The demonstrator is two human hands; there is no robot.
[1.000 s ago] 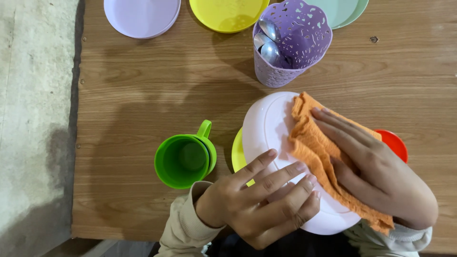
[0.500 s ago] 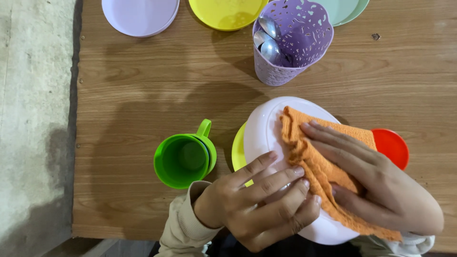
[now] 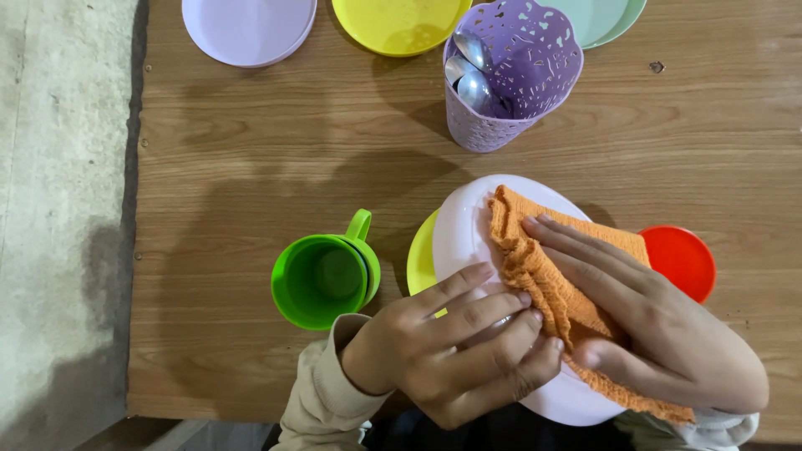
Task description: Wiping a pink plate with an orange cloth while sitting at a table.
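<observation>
Both my hands work one white plate point(image 3: 468, 225): left point(image 3: 455, 351) grips its rim, right point(image 3: 660, 334) lies open, pressing the cloth point(image 3: 551, 284); green cup point(image 3: 322, 280) just beside, spoon holder point(image 3: 522, 83) beyond.

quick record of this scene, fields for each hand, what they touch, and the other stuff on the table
left hand: grips the near edge of the white plate
right hand: presses an orange cloth flat on that plate
under the plate: yellow item, red item, partly hidden
left of the plate: green mug, upright
far side: purple perforated holder with spoons, lilac plate, yellow plate, pale green plate
surface: wooden table
</observation>
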